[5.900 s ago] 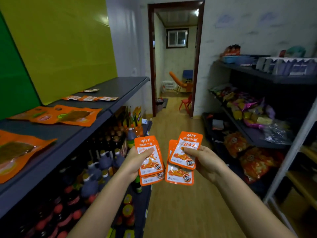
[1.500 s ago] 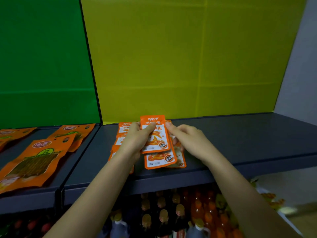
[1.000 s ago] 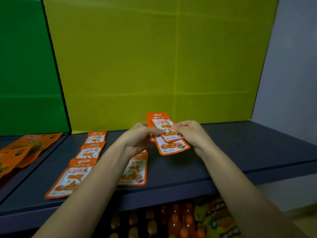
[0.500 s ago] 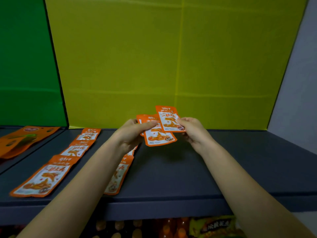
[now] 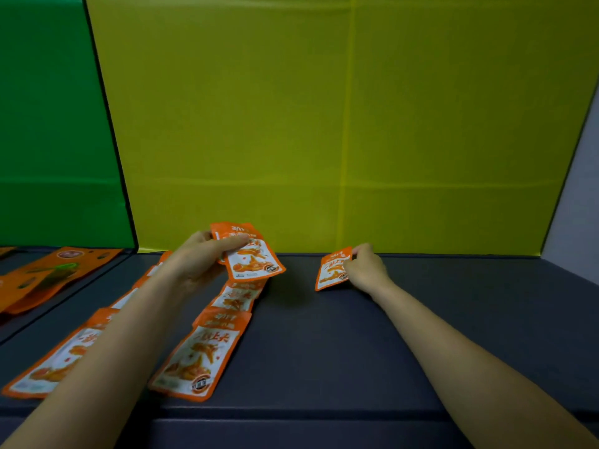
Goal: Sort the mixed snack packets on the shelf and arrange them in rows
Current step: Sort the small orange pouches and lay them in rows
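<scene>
Left fingers (image 5: 233, 242) around a packet stack (image 5: 254, 262), right fingers (image 5: 360, 251) around one packet (image 5: 331, 270) (on the shelf (image 5: 356, 338)).

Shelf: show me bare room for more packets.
Bare shelf lies between the second packet row and the single packet in the right hand, down to the front edge, and from that hand to the grey wall. Crowded: the left end.

Both arms are bare: the left forearm (image 5: 107, 351) and the right forearm (image 5: 470, 361) show uncovered skin from the wrist down to where the view cuts them off. The left hand (image 5: 197, 260) and the right hand (image 5: 368, 268) are likewise bare. Nails and finer marks are too blurred to tell.
</scene>
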The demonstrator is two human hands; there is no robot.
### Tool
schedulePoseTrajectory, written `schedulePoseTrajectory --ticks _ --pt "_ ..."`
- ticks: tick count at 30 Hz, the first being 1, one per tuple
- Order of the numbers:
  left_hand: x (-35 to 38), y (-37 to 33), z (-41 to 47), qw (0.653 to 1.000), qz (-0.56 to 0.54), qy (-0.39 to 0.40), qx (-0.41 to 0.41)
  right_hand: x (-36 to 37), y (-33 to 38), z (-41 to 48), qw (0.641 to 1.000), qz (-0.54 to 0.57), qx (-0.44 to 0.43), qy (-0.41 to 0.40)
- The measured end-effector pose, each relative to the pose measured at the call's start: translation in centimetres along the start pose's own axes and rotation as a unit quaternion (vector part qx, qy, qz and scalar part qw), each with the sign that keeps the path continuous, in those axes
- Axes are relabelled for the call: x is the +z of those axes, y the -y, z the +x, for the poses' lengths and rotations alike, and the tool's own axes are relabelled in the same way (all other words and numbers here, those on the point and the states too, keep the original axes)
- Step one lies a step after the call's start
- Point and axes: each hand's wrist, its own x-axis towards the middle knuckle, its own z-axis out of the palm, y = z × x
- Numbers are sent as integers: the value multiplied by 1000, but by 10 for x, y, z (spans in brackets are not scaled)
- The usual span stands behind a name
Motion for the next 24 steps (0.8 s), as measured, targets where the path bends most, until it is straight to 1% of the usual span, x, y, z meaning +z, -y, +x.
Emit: schedulePoseTrajectory --ticks 3,6,10,15,17,18,20,21,22,24 --pt "3 4 0 1000 17 7 -13 5 -4 3 996 -78 -32 9" --pt "8 7 -1 999 17 17 -25 8 -6 10 993 -112 -45 -2" --pt "9 8 0 997 38 35 -53 8 -9 14 990 -132 -53 -8" --pt "20 14 3 998 42 28 -44 4 -11 15 991 -122 -47 -7" --pt "27 18 1 998 43 23 -35 2 -12 9 987 -143 -71 -33" --pt "31 19 0 998 44 20 -29 0 -10 6 982 -149 -99 -58" --pt "37 21 -2 999 39 12 -16 -5 -1 -3 977 -103 -163 -86" --pt "39 22 -4 999 34 10 -12 -7 4 -9 978 -61 -185 -75" --pt "43 22 -5 999 30 10 -9 -9 10 -15 979 -20 -199 -47" --pt "50 23 -7 1000 24 14 -4 -12 20 -28 976 47 -211 34"
